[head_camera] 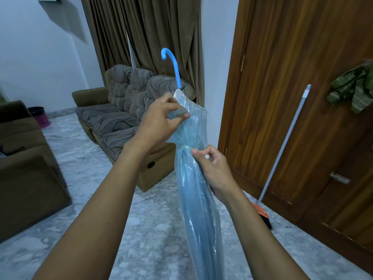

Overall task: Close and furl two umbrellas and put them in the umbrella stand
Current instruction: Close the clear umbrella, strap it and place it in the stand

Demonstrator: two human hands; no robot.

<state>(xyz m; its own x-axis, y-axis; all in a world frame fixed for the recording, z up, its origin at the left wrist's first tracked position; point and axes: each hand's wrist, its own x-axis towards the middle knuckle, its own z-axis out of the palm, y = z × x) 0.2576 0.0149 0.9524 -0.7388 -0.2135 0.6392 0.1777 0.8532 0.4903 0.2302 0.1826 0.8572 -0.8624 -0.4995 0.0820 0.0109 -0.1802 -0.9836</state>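
A translucent light-blue umbrella (pixel 199 209) is closed and held upright in front of me, its curved blue handle (pixel 172 65) pointing up and its lower end running out of the frame's bottom. A strap cinches the canopy at about mid-height. My left hand (pixel 161 120) pinches the loose canopy above that strap. My right hand (pixel 210 168) grips the bundled canopy just below the strap, with a small white tip showing between its fingers. A dark round container with a pink lower part (pixel 39 116) stands on the floor at the far left. No second umbrella is in view.
A brown patterned sofa (pixel 121 118) runs along the curtained wall ahead. A brown armchair (pixel 26 168) fills the left side. A wooden door (pixel 302 98) is on the right, with a broom (pixel 286 142) leaning on it. The floor is grey marble.
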